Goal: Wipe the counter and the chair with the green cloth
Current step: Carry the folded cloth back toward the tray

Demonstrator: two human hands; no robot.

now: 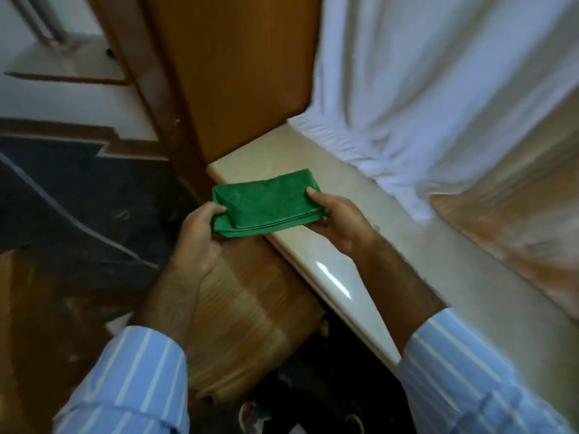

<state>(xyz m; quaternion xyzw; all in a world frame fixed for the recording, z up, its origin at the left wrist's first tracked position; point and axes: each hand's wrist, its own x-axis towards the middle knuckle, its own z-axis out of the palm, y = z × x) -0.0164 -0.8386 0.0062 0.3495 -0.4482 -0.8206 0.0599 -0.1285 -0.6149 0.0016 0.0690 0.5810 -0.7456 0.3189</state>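
now both hands grip the folded green cloth (266,203) between them.

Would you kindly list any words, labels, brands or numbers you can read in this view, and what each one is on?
None: no readable text appears anywhere in this view.
The green cloth, held by the left hand and right hand, shows no tag or print.
The counter, white curtain and striped sleeves carry no lettering.

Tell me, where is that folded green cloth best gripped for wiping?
Probably by its short ends, as now: the left hand pinches the left end and the right hand the right end of the green cloth. It is folded flat and long, so end grips keep the folds together.
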